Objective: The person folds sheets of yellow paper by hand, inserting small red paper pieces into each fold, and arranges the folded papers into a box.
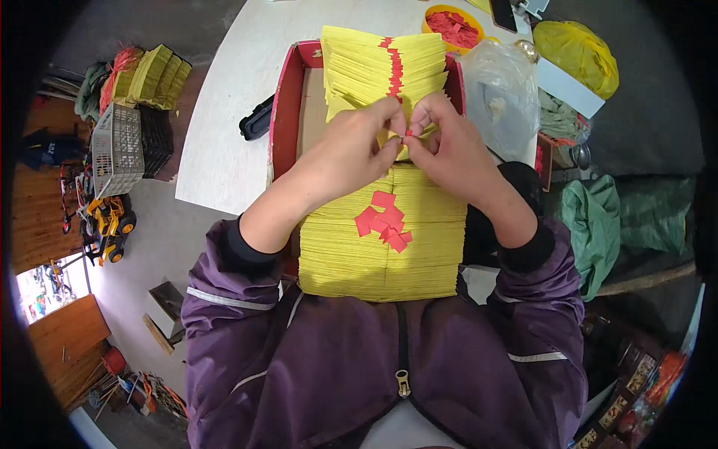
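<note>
My left hand (355,142) and my right hand (451,146) meet over the box, fingertips pinched together on a small red paper slip (408,134). Just beyond them, a fanned stack of yellow paper (355,67) with a line of red slips down its middle leans in the red box (284,112). Nearer to me lies a dense block of folded yellow paper (336,247), its edges facing up. Several loose red paper pieces (383,218) rest on top of that block. My fingers partly hide the held slip and the paper beneath it.
On the white table (232,97) are a black plastic object (256,118), a clear plastic bag (497,86), a phone (503,13) and a yellow bowl (430,16) of red slips. A grey crate (120,150) and toy digger (112,224) stand left; green sacks (591,224) lie right.
</note>
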The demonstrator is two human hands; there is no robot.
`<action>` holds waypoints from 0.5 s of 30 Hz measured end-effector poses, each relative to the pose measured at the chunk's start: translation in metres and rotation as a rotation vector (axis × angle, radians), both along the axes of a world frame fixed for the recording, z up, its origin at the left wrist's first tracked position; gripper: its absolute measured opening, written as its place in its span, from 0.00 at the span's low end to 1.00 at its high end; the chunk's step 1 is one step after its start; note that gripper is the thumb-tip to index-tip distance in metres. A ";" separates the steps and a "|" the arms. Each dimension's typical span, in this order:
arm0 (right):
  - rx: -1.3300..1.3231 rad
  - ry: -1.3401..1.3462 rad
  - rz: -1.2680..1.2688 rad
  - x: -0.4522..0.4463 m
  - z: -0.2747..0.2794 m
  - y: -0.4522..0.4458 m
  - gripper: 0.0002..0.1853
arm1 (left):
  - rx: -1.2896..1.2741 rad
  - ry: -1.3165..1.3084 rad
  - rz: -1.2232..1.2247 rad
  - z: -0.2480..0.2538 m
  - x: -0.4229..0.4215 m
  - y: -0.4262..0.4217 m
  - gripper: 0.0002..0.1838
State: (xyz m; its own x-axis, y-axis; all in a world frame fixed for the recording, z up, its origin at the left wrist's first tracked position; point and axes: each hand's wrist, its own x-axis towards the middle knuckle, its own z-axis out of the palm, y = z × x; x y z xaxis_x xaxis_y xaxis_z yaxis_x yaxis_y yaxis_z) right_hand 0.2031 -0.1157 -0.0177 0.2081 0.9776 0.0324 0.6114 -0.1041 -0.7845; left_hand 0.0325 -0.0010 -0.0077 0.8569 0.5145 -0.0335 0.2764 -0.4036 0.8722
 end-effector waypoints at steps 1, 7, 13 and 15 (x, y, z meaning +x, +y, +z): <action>0.008 -0.001 0.001 -0.001 0.000 0.000 0.14 | 0.000 0.029 -0.030 0.001 0.000 0.000 0.06; 0.053 -0.087 -0.006 0.000 0.000 -0.008 0.15 | 0.051 -0.010 -0.023 0.000 0.001 -0.001 0.06; 0.094 -0.169 0.091 -0.005 0.006 -0.011 0.11 | 0.261 -0.003 -0.019 -0.008 -0.001 0.003 0.06; 0.258 -0.324 0.195 -0.005 -0.005 -0.013 0.08 | 0.263 0.027 0.046 -0.009 0.000 0.005 0.06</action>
State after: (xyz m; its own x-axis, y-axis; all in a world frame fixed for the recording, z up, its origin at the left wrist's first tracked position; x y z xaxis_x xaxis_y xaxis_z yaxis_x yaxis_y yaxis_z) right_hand 0.1978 -0.1286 -0.0230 -0.0402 0.9490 0.3128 0.8182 0.2109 -0.5348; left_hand 0.0321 0.0041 -0.0168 0.8329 0.5471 0.0840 0.3215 -0.6017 0.7312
